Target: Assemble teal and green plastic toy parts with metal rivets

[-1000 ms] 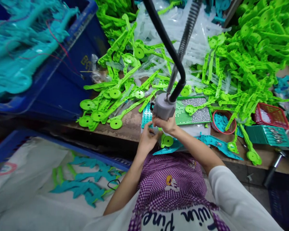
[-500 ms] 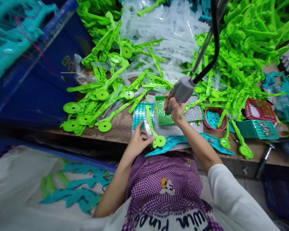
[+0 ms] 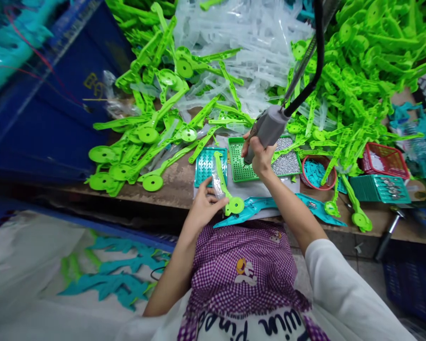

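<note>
Pinching one lime-green lever and the clear strip along it, the left hand is half-curled near the front edge of the bench. The lever's long axis runs roughly front to back, its disc end toward that edge. The right hand wraps one grey power tool. Beyond are one teal tray and one green tray; along the front edge, one teal part, possibly two, partly hidden by the right forearm.
</note>
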Motion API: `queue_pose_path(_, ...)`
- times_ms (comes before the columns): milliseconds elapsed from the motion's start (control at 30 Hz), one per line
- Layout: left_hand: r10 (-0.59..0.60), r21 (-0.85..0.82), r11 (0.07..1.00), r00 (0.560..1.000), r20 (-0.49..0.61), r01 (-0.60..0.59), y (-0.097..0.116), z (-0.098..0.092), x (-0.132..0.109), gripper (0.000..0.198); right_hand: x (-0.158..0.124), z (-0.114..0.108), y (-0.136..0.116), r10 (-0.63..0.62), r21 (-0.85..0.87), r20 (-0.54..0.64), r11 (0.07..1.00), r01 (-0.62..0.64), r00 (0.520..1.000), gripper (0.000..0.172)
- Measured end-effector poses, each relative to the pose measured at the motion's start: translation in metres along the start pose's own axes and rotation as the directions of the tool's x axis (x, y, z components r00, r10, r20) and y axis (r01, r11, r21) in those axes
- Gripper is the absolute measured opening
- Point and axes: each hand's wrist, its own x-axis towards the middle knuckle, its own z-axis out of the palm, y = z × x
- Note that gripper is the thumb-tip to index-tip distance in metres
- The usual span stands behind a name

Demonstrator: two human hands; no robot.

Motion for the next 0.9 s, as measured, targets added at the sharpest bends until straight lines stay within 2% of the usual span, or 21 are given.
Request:
queue_pose_path(200, 0.004, 0.032, 0.999, 1.000, 0.017, -0.005, -0.001, -0.002, 0.002, 0.088, 0.004, -0.003, -0.006, 0.051, -0.017, -0.005, 0.999, -0.051, 0.999, 0.049)
queue_pose_path(300, -0.004, 0.035, 0.999, 1.000, 0.010, 0.004, -0.002, -0.001, 0.003, 0.087, 0.003, -0.008, -0.026, 0.034, 0.009, -0.063, 0.999, -0.034, 0.997, 0.058)
queue_pose_path(367, -0.003, 0.036, 0.999, 1.000, -0.001, 0.003, -0.002, 0.000, 0.004, 0.086, -0.008, -0.009, -0.042, 0.020, 0.046, -0.041, 0.999, -0.018, 0.999, 0.066)
queue_pose_path(500, 0.003, 0.016, 1.000, 1.000, 0.017, -0.003, -0.001, 0.000, 0.004, 0.087, -0.054, -0.001, -0.061, 0.046, 0.196, 0.174, 0.977, -0.080, 0.984, 0.074)
queue_pose_path(600, 0.020, 0.007, 1.000, 0.998, 0.057, -0.020, 0.000, 0.000, 0.003, 0.087, -0.085, 0.010, -0.057, 0.107, 0.261, 0.376, 0.941, -0.216, 0.920, 0.072)
queue_pose_path(667, 0.034, -0.004, 0.999, 0.997, 0.062, -0.034, 0.001, 0.001, 0.003, 0.084, -0.093, 0.016, -0.053, 0.118, 0.278, 0.451, 0.923, -0.265, 0.885, 0.068)
queue_pose_path(900, -0.019, -0.055, 0.998, 0.998, 0.060, 0.023, -0.001, 0.003, 0.005, 0.089, -0.088, 0.018, -0.050, 0.149, 0.230, 0.348, 0.944, -0.238, 0.926, 0.061)
